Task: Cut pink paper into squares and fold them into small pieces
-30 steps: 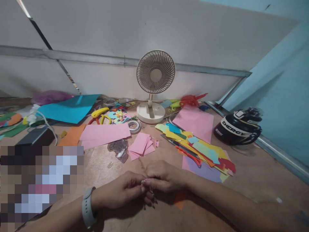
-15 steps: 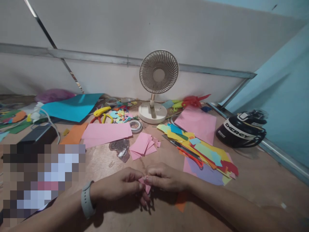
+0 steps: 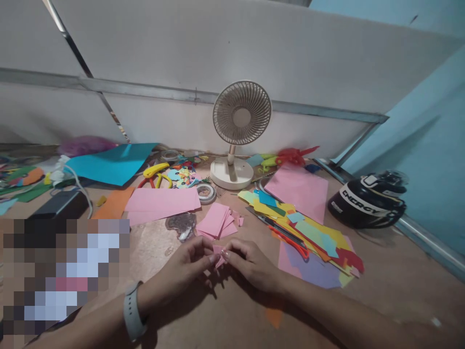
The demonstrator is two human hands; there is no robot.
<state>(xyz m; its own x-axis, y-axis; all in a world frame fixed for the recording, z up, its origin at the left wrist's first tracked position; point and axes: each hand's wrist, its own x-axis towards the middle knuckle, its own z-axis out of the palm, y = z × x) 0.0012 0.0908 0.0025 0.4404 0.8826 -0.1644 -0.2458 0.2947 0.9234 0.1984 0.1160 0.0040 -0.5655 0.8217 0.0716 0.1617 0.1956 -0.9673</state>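
A small folded piece of pink paper [image 3: 219,258] is pinched between both hands above the table. My left hand [image 3: 191,259], with a pale watch band [image 3: 133,312] on its wrist, grips the paper's left side between thumb and fingers. On the other side, my right hand [image 3: 250,264] has its thumb and fingertips closed on the paper. The fingers partly hide the shape of the folds. Just beyond the hands lies a stack of pink paper rectangles [image 3: 215,219], with small pink scraps [image 3: 239,219] beside it.
A fan [image 3: 241,116] stands at the back. To the right are an orange-handled cutter [image 3: 290,237], coloured paper strips [image 3: 319,232] and a black jug [image 3: 365,201]. Left of the fan are tape [image 3: 207,193], yellow-handled pliers [image 3: 156,170], long pink sheets [image 3: 162,201] and a blue sheet [image 3: 111,162].
Both hands have risen a little with the pink paper, toward the stack. The fingertips have shifted on the paper, with more of its upper part showing. The view has tilted slightly.
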